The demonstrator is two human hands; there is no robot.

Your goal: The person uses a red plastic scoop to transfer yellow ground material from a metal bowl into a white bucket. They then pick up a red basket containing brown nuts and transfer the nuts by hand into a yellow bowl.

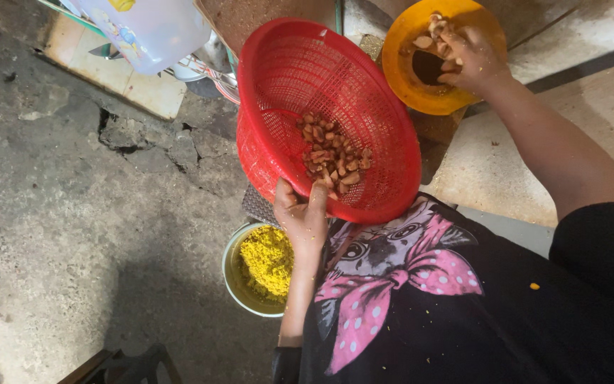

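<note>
red basket [286, 78]: glossy perforated plastic | orange funnel [399, 71]: smooth, probably plastic | floor [72, 227]: rough concrete

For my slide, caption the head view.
Left hand tilts red basket of nuts; right hand over orange funnel.

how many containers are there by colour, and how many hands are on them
red basket: 1
orange funnel-shaped dish: 1
green bowl of yellow crumbs: 1
clear plastic tub: 1
hands: 2, left hand on the basket rim, right hand at the dish
total: 4 containers, 2 hands
</note>
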